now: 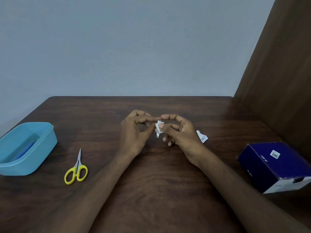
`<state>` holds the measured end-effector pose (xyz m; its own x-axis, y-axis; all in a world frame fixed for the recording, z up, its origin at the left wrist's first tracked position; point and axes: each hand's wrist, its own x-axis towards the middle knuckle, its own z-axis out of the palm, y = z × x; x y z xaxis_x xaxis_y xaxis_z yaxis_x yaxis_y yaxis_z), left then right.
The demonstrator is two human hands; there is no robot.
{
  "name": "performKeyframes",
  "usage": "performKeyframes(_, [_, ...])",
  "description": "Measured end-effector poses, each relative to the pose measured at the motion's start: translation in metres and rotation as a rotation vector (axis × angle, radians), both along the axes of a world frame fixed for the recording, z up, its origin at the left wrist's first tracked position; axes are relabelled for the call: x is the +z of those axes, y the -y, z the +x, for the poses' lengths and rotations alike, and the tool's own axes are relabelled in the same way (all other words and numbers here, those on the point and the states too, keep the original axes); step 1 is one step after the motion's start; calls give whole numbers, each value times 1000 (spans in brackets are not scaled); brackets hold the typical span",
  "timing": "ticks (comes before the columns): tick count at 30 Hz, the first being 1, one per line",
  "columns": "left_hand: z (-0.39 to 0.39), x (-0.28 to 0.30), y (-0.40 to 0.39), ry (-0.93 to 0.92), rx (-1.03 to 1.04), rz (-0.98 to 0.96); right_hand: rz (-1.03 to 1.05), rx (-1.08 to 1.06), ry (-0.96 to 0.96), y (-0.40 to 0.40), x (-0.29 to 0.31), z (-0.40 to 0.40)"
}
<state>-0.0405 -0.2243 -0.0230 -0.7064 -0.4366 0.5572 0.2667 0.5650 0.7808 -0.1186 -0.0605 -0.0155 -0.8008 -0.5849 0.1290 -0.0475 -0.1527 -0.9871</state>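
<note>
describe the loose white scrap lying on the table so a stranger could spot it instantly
On the dark wooden table, find the right hand near the middle. Just right of it, toward the dark blue box, a small torn white scrap with faint print lies flat. Unlike the white piece pinched by that hand and the left hand, nothing holds it.

Small white packet (159, 128). Torn white scrap (202, 136), faint print. Yellow-handled scissors (76, 170), silver blades. Light blue tub (27, 148). Dark navy box (276, 165), white label. Dark brown wood-grain bench (151, 182). Grey-blue wall (134, 44).
</note>
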Motion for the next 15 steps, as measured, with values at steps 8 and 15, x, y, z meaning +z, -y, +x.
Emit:
performKeyframes(8, [-3, 3, -2, 143, -93, 249, 234, -367, -602, -6, -6, -7])
performKeyframes(15, [-3, 1, -1, 102, -118, 249, 321, -379, -984, -8, -6, -2])
